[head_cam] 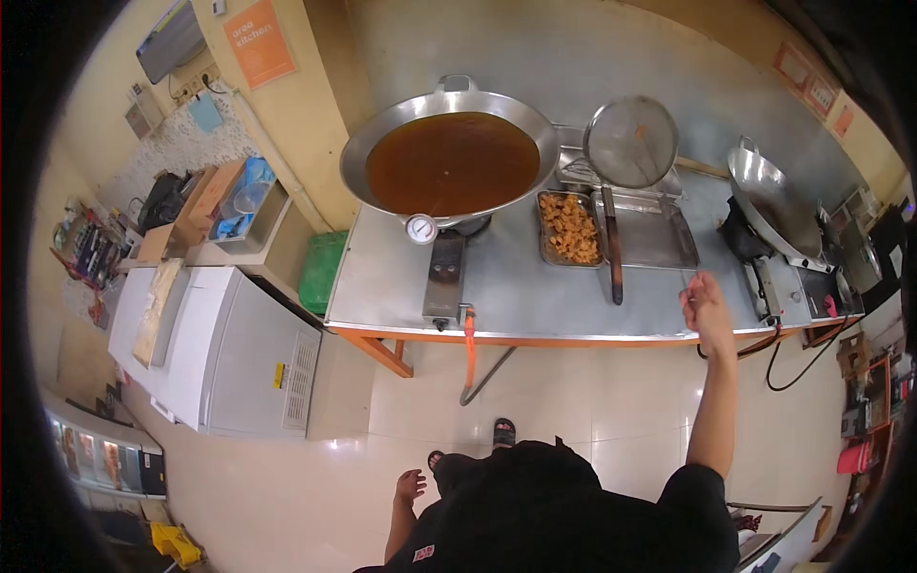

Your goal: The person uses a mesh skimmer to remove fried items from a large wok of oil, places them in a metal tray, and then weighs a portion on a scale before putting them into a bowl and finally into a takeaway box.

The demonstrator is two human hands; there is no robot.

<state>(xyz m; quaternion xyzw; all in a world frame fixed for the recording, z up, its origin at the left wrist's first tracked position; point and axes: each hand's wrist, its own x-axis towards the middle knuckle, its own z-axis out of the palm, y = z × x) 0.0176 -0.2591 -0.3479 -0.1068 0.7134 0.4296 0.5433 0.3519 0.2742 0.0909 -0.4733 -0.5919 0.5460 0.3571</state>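
My right hand point(706, 308) is raised over the front of the metal-topped table point(544, 308), its fingers curled. A pinkish spot shows at the fingertips; whether it is a held thing I cannot tell. Closest to it lies a shallow steel tray point(641, 233). Across that tray rests a round mesh skimmer point(630, 143), its wooden handle pointing towards me. Left of the handle, a smaller metal tray point(571, 229) holds fried pieces of food. A large wok point(358, 168) of brown oil stands further left, a dial thermometer point(421, 229) at its rim. My left hand point(410, 485) hangs low at my side, fingers apart, holding nothing.
A gas burner point(445, 276) with an orange hose point(470, 351) sits under the large wok. A second wok point(770, 197) stands on a burner at the right. To the left are a white chest freezer point(258, 358) and a green bin point(322, 268).
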